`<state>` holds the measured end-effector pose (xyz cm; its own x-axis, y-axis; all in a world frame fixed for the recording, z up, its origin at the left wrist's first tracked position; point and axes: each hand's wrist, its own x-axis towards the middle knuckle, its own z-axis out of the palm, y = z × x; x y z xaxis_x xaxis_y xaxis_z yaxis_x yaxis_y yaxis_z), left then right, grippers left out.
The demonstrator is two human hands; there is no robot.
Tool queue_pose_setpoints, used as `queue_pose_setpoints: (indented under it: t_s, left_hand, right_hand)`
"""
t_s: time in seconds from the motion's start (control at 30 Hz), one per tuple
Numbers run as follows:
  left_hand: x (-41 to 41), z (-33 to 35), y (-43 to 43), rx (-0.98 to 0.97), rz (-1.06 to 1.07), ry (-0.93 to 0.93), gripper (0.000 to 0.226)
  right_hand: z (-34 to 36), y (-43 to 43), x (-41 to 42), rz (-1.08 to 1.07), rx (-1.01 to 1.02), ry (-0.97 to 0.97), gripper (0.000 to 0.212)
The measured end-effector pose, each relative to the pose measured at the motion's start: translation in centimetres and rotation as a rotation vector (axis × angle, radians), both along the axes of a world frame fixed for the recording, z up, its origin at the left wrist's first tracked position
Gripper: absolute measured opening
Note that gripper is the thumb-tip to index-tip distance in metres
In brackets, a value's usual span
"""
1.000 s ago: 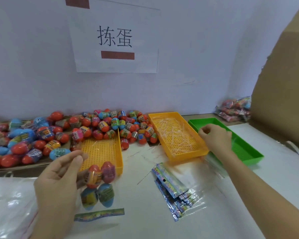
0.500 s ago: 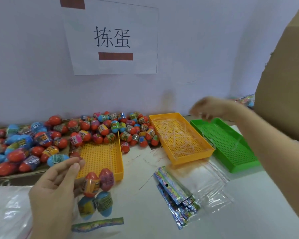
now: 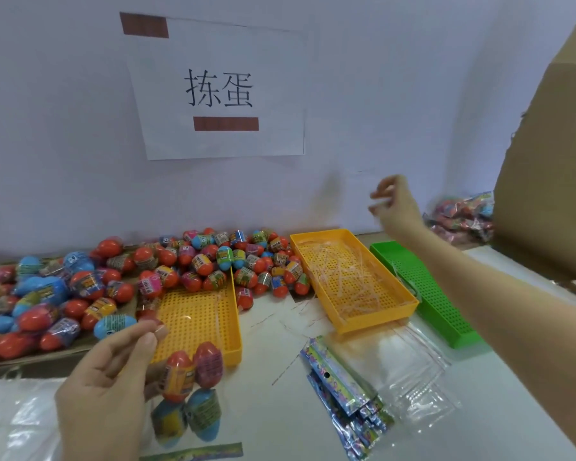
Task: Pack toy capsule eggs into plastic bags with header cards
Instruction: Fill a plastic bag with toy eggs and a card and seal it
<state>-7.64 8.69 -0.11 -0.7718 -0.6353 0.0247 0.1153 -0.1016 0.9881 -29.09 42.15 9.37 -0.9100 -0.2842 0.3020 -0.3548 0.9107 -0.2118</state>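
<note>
My left hand (image 3: 103, 390) holds up a clear plastic bag of eggs (image 3: 193, 394), pinching its top between thumb and fingers. Inside are an orange and a pink egg above two blue ones. The bag's colourful header card (image 3: 193, 454) hangs at the bottom. My right hand (image 3: 394, 207) is raised in the air above the far end of the trays. It is blurred, its fingers are loosely curled with the tips apart, and I see nothing between them. A stack of empty bags with header cards (image 3: 350, 390) lies on the white table.
A big heap of loose capsule eggs (image 3: 193, 261) lies at the back left, spilling onto one orange tray (image 3: 233, 327). A second orange tray (image 3: 353, 281) holds thin clear strips, with a green tray (image 3: 436, 294) beside it. Packed bags (image 3: 463, 214) and a cardboard box (image 3: 552, 161) stand at the right.
My right hand has lifted from the trays' edge up and back into the air near the wall. My left hand keeps the bag of eggs in about the same place.
</note>
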Motion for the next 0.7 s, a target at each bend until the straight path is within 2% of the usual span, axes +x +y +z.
queue_pose_setpoints:
  t_s: [0.07, 0.1, 0.13, 0.2, 0.27, 0.33, 0.37, 0.4, 0.43, 0.47, 0.57, 0.63, 0.7]
  left_hand:
    - [-0.1, 0.1, 0.0, -0.002, 0.018, 0.008, 0.02]
    - [-0.2, 0.0, 0.0, -0.009, 0.028, 0.014, 0.021]
    - [-0.2, -0.2, -0.1, -0.012, 0.032, 0.021, 0.021]
    - [-0.2, -0.4, -0.1, -0.007, 0.041, 0.035, 0.021]
    - [-0.4, -0.5, -0.1, -0.006, 0.046, 0.038, 0.021]
    - [-0.3, -0.7, 0.0, -0.002, 0.038, 0.036, 0.021]
    - [-0.4, -0.7, 0.0, 0.002, 0.04, 0.046, 0.022]
    - [-0.5, -0.8, 0.0, 0.003, 0.04, 0.055, 0.023]
    - [-0.5, -0.7, 0.1, 0.0, 0.039, 0.063, 0.025]
    - [-0.5, -0.7, 0.0, -0.008, 0.038, 0.074, 0.027]
    - [-0.4, -1.0, 0.2, -0.028, 0.013, 0.09, 0.032]
    - [-0.3, -0.7, 0.3, -0.036, 0.016, 0.1, 0.031]
    - [-0.3, -0.9, 0.3, -0.039, 0.024, 0.1, 0.03]
  right_hand:
    - [-0.6, 0.1, -0.2, 0.051, 0.301, -0.086, 0.031]
    - [-0.7, 0.3, 0.1, 0.036, 0.256, -0.158, 0.039]
    - [-0.6, 0.6, -0.1, 0.017, 0.21, -0.085, 0.049]
    - [0.4, 0.5, 0.1, -0.174, -0.031, -0.019, 0.071]
    - [1.3, 0.7, -0.4, -0.173, -0.118, -0.078, 0.064]
    - [1.6, 1.0, -0.6, -0.178, -0.285, 0.153, 0.063]
    - [1.9, 0.4, -0.2, -0.207, -0.239, 0.229, 0.065]
    - [2.0, 0.0, 0.0, -0.174, -0.215, 0.18, 0.061]
    - [1.3, 0.1, 0.3, -0.152, -0.071, 0.096, 0.05]
    - [0.7, 0.2, -0.2, -0.155, -0.05, 0.086, 0.041]
    - [0.4, 0.3, 0.2, -0.289, -0.183, 0.172, 0.04]
    - [-0.7, 0.4, 0.1, -0.235, -0.13, 0.053, 0.045]
    - [-1.7, -0.1, 0.5, -0.166, -0.186, -0.02, 0.042]
